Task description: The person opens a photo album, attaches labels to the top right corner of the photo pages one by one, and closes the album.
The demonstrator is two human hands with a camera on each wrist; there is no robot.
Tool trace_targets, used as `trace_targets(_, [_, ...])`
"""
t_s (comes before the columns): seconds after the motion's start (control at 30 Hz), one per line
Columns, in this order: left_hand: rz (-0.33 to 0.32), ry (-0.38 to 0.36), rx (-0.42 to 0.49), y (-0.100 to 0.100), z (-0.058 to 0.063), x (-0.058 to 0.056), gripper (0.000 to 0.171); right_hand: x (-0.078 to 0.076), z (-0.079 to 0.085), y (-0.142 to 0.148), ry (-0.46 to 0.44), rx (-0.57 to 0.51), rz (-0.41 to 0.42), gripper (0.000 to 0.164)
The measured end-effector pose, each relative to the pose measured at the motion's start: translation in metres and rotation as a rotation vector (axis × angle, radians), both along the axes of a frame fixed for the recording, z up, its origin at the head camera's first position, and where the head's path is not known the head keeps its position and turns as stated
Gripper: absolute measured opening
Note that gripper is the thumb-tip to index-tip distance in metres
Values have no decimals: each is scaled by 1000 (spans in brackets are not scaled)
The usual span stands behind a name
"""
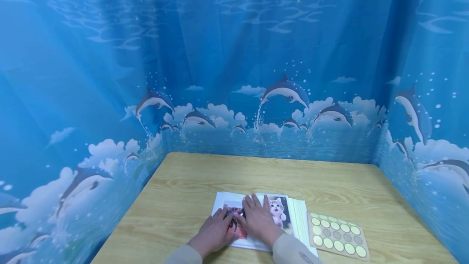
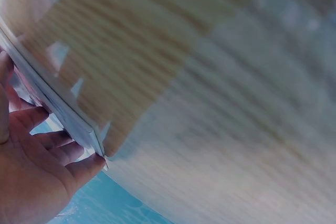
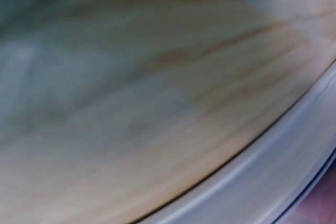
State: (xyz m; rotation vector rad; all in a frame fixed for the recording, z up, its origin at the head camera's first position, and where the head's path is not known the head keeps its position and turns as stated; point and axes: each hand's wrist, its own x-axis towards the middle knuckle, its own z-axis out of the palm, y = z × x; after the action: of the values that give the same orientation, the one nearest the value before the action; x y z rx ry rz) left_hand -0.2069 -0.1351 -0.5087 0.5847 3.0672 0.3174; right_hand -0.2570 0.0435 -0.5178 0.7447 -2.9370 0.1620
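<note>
A white open book or paper stack (image 1: 298, 211) lies near the table's front edge, bearing a kitten picture (image 1: 277, 209) on the right and a reddish picture (image 1: 239, 232) on the left. My left hand (image 1: 213, 233) rests on its left part, fingertips at the reddish picture. With extended fingers my right hand (image 1: 259, 219) presses on the middle, beside the kitten, partly covering both pictures. In the left wrist view, the left hand (image 2: 47, 166) has its fingers spread along the edge of the paper stack (image 2: 63, 103). The right wrist view shows mostly tabletop and the white edge (image 3: 252, 166).
To the right of the papers, a tan card (image 1: 338, 235) with rows of round pale-yellow discs lies on the wood-grain table (image 1: 176, 186). Blue curtains (image 1: 227, 72) printed with dolphins stand around the table's back and sides.
</note>
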Motion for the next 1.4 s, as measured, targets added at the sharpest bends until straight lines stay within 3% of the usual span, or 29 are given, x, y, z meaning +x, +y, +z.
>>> trace_targets(0.5, [10, -17, -9, 1, 1, -1, 75, -5, -4, 7, 48, 6, -11, 68])
trace_targets(0.93, [-6, 1, -7, 0, 1, 1, 76, -10, -3, 3, 17, -21, -26, 67])
trace_targets(1.4, [-12, 27, 44, 0, -2, -1, 80, -1, -1, 5, 32, -14, 0, 66])
